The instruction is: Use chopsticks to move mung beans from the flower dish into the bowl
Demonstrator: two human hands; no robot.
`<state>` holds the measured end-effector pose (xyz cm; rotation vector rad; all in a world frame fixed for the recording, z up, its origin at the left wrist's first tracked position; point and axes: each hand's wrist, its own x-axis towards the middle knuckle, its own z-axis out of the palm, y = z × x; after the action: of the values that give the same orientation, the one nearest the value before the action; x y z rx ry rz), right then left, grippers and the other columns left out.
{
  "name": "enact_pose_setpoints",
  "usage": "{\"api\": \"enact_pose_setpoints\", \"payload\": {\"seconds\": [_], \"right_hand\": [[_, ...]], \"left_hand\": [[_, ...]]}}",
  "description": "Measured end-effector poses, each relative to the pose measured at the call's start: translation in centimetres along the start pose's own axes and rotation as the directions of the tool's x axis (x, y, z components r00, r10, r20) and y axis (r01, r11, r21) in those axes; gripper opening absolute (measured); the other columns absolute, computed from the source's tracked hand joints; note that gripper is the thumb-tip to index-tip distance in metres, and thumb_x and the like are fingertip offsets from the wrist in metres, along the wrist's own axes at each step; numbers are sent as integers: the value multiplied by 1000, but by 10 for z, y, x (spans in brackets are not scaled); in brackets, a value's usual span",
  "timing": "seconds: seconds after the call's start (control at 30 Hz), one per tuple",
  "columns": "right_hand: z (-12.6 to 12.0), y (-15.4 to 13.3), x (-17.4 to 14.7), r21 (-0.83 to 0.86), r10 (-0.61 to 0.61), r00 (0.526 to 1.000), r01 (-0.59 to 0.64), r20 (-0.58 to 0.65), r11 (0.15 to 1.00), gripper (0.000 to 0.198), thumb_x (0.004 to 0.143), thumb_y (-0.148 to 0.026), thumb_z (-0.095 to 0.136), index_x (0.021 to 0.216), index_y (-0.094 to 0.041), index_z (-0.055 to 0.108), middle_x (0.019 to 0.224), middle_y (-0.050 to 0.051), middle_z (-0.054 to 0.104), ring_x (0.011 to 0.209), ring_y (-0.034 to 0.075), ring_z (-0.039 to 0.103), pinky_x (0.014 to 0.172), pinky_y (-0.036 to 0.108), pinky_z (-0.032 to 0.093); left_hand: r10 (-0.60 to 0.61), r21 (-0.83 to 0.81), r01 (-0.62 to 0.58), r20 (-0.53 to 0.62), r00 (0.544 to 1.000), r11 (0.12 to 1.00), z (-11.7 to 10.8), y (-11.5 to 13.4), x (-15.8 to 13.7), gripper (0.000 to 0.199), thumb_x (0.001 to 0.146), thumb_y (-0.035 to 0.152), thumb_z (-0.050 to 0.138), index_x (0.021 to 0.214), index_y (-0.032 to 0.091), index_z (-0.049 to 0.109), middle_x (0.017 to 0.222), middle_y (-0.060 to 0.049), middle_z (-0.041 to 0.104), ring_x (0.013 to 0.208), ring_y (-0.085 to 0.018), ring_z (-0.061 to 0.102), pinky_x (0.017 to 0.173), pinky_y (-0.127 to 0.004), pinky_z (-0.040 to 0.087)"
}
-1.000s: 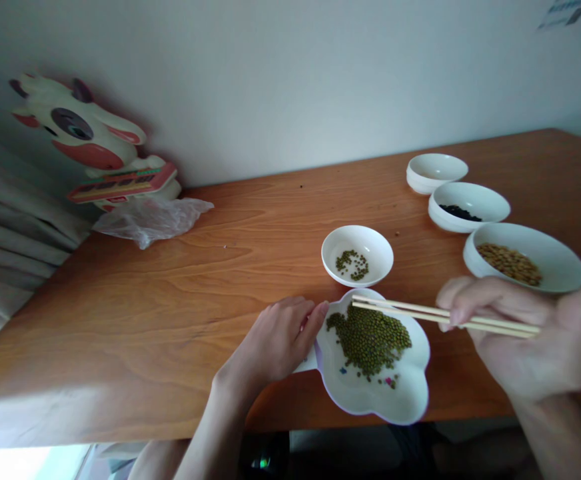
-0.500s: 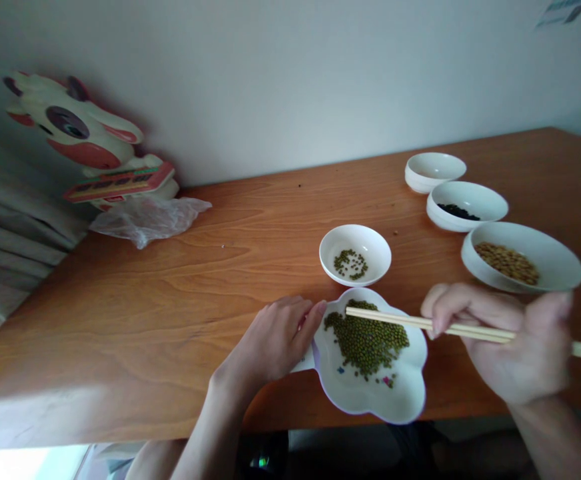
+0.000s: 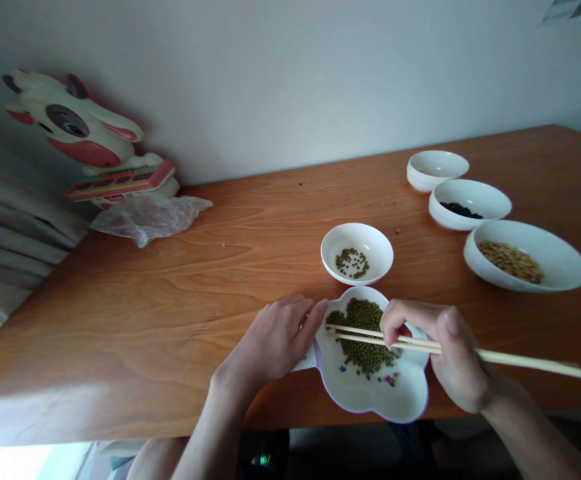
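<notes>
My left hand (image 3: pixel 283 333) is closed on the handle side of a white, flower-shaped dish (image 3: pixel 400 393) with a lilac rim, thumb on its edge. Green mung beans (image 3: pixel 368 350) lie heaped in the dish. A pair of chopsticks (image 3: pixel 515 359) is in my right hand (image 3: pixel 450 353), which is over the dish's right side. Their tips are slightly apart among the beans at the dish's left edge; I cannot tell whether a bean is between them. Just behind the dish stands a small white bowl (image 3: pixel 383 257) with some mung beans (image 3: pixel 352 262) in it.
At the right stand a bowl of tan beans (image 3: pixel 510 260), a bowl of dark pieces (image 3: pixel 460 210) and another white bowl (image 3: pixel 438 163). A cow-shaped toy keyboard (image 3: pixel 95 140) and a clear plastic bag (image 3: pixel 153 217) are at the back left of the wooden table (image 3: pixel 170 313).
My right hand has moved left over the dish, bringing the chopstick tips left and slightly nearer me. The tips have spread apart. My left hand stays on the dish.
</notes>
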<state>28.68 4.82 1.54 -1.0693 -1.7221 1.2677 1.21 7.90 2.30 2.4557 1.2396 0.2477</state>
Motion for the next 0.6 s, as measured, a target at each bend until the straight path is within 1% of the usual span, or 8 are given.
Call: {"api": "enact_pose_setpoints", "payload": {"seconds": [0.1,0.17,0.3,0.4,0.6], "right_hand": [[-1,0,0,-4,15,1000,-15,9,1000,81,99,-82,9,77,-24,61,73,5,60,69,23,54,66,37,37],[-2,1,-1,-6,25,1000,-25,10,1000,81,99,-82,8,76,-24,60,74,5,61,70,23,55,67,38,38],[-2,3,-1,-12,24,1000,-24,11,1000,82,99,-81,6,76,-24,60,73,5,60,69,23,54,66,38,38],[-1,3,-1,-9,16,1000,-16,8,1000,82,99,-81,6,76,-24,60,71,5,60,67,22,54,64,37,37],[1,3,0,1,6,1000,-6,-11,1000,82,101,-79,7,76,-24,62,73,5,62,68,23,56,64,37,39]], "left_hand": [[-44,-23,44,1,999,999,0,1,1,53,118,43,24,97,19,67,86,-5,71,79,-18,67,77,-32,52],[-53,-18,53,15,999,998,-1,1,1,53,118,43,24,97,19,66,86,-4,71,80,-18,67,77,-32,51],[-25,26,24,29,999,999,-2,2,0,52,118,42,23,101,18,66,88,-5,70,81,-19,67,76,-32,50],[-29,33,28,30,999,999,-2,1,0,53,118,42,22,100,18,66,87,-4,70,79,-19,66,76,-32,49],[-10,49,8,36,999,999,-2,1,0,51,118,40,23,104,18,66,89,-5,70,80,-19,66,75,-32,49]]}}
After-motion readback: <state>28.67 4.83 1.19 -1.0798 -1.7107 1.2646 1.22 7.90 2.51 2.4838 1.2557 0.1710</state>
